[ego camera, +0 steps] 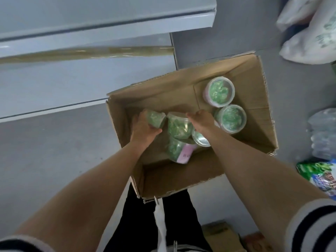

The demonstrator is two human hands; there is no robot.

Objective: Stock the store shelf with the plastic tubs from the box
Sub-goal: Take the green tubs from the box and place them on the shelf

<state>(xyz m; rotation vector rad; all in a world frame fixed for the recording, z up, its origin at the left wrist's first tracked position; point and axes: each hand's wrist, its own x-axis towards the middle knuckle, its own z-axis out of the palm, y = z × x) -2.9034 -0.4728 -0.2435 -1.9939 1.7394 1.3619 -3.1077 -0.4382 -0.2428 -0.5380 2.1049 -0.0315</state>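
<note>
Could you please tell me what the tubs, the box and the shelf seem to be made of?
Tubs: clear glossy plastic; green contents show through lids and walls.
Box: matte brown cardboard, creased, with raw edges.
Shelf: probably painted metal; smooth, pale grey-blue, faint sheen.

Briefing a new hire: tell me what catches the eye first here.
Both hands reach into the open box: the left hand grips a green-filled tub, the right hand touches a second tub beside it. Two upright tubs stand in the box's far right corner, pale shelves at upper left.
</note>
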